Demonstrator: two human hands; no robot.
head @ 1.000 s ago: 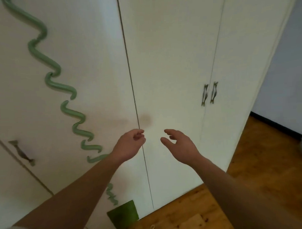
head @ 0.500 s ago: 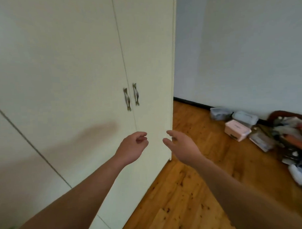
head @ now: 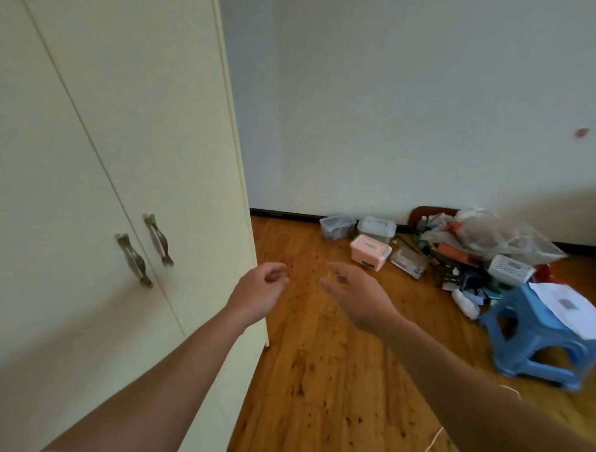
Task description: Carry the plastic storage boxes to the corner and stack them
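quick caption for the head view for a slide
Empty left hand and right hand held out beside a wardrobe, storage boxes on the floor by the far wall.

Soft, even daylight fills the room, rather dim and without glare. A faint, broad shadow lies low on the wardrobe [head: 85, 165] under the arms. The wide lens bows the wardrobe's edge. The plastic storage boxes [head: 371, 255] and clutter [head: 476, 243] look soft, their detail smeared.
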